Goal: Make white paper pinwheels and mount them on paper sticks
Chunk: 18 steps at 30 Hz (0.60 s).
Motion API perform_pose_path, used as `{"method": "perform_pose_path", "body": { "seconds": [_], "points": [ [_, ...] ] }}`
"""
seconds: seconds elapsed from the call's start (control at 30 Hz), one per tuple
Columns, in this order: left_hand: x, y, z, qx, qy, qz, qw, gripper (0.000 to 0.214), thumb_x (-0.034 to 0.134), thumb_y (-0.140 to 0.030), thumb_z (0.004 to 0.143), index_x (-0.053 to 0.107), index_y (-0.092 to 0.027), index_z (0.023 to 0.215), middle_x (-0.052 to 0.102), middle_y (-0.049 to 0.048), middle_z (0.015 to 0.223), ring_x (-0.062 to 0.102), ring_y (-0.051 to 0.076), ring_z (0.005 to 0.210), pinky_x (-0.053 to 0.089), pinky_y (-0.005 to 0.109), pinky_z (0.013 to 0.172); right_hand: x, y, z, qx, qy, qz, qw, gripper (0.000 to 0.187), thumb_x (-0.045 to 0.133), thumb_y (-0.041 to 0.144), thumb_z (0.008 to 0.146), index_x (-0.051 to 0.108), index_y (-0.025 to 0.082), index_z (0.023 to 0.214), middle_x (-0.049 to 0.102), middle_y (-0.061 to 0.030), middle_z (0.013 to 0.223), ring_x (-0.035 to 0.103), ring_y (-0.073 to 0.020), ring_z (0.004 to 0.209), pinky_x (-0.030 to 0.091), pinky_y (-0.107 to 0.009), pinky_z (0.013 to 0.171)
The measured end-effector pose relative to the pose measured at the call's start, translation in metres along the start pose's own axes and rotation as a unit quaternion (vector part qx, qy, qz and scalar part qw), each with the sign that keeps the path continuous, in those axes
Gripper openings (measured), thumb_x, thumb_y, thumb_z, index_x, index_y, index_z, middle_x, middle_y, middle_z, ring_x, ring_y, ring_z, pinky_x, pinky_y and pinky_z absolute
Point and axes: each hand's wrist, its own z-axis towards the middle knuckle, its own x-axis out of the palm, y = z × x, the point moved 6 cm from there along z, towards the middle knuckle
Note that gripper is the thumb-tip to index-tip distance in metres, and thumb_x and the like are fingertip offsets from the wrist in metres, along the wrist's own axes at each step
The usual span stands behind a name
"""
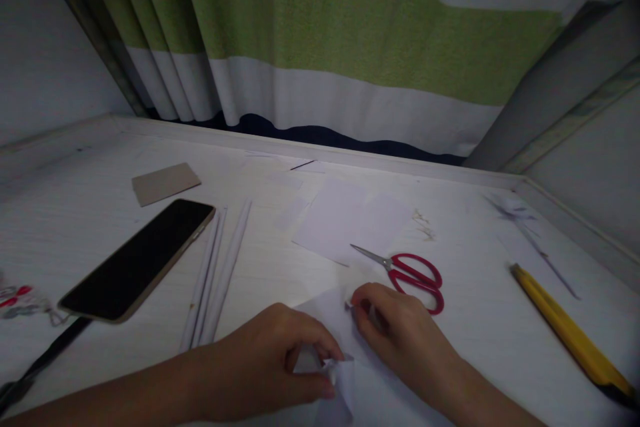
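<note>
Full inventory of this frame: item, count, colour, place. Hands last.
curtain: one, green and white, behind table
table: one, white, under everything
cardboard: one, beige, back left
phone: one, black screen, left
strap: one, black, bottom left
trinkets: count unclear, red and grey, left edge
paper rolls: about three, white, right of phone
thin strip: one, dark, back
flat sheets: at least two, white, centre
scissors: one, red handles, beyond right hand
scraps: several, pale, behind scissors
stick: one, greyish, right
cutter: one, yellow, right
left hand: one, bare, pinching white paper
right hand: one, bare, pinching white bit
</note>
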Motion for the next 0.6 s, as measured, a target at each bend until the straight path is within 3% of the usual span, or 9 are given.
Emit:
{"method": "perform_pose_path", "body": {
  "seconds": [0.37,0.6],
  "points": [
    [0.0035,-0.0001,-0.0016,0.005,-0.008,0.000,1.000,0.025,0.058,-0.030,0.071,0.060,-0.022,0.094,0.060,-0.0009,0.070,0.049,0.009,0.057,0.037,0.018,0.056,-0.0020,-0.0045,0.0042,0.043,-0.022,0.138,0.989,0.012,0.046,0.008,0.072,0.053,0.018,0.074,0.054,0.0042,0.052,0.050,-0.0094,0.045,0.033,-0.018,0.042],
    [0.0028,-0.0003,-0.0008,0.000,-0.007,-0.007,1.000,0.025,0.059,-0.031,0.071,0.060,-0.021,0.094,0.060,-0.0018,0.069,0.048,0.009,0.055,0.037,0.018,0.057,-0.0031,-0.0018,0.0032,0.046,-0.035,0.149,0.987,0.008,0.051,0.014,0.072,0.058,0.017,0.069,0.061,0.0022,0.054,0.052,-0.0092,0.043,0.036,-0.018,0.040]
  ]
}}
